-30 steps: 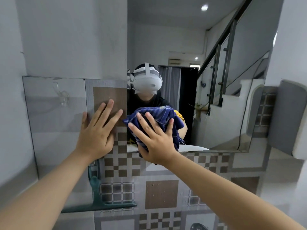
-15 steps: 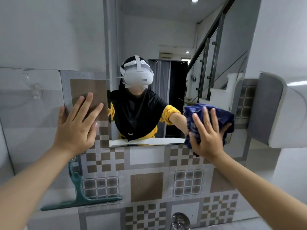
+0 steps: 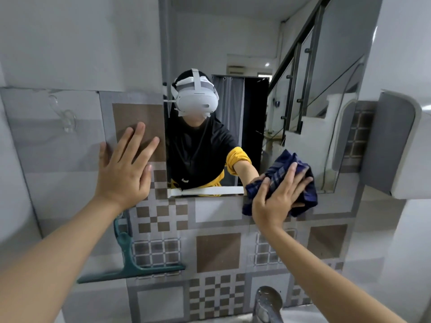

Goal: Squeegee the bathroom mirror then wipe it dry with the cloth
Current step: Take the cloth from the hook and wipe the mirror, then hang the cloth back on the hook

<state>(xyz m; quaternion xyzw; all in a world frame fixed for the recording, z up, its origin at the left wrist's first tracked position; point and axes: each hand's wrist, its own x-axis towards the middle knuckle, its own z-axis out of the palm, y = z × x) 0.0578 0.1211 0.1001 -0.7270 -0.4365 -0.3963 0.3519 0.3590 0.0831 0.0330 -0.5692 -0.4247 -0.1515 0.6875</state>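
Note:
The mirror [image 3: 261,43] hangs on the tiled wall and reflects a person wearing a white headset. My right hand [image 3: 277,199] presses a bunched dark blue checked cloth [image 3: 305,194] against the mirror's lower right corner, partly over the bottom edge. My left hand [image 3: 123,166] lies flat, fingers spread, on the wall tiles just left of the mirror. A green squeegee [image 3: 130,266] hangs on the wall below my left hand, blade at the bottom.
A grey and white box-like fixture [image 3: 396,145] sticks out from the wall at the right of the mirror. A chrome tap [image 3: 268,304] rises at the bottom centre. A clear suction hook [image 3: 67,120] sits on the tiles at the left.
My right hand has carried the cloth from the mirror's lower left, across its bottom edge, to the lower right corner. My left hand has stayed flat on the wall.

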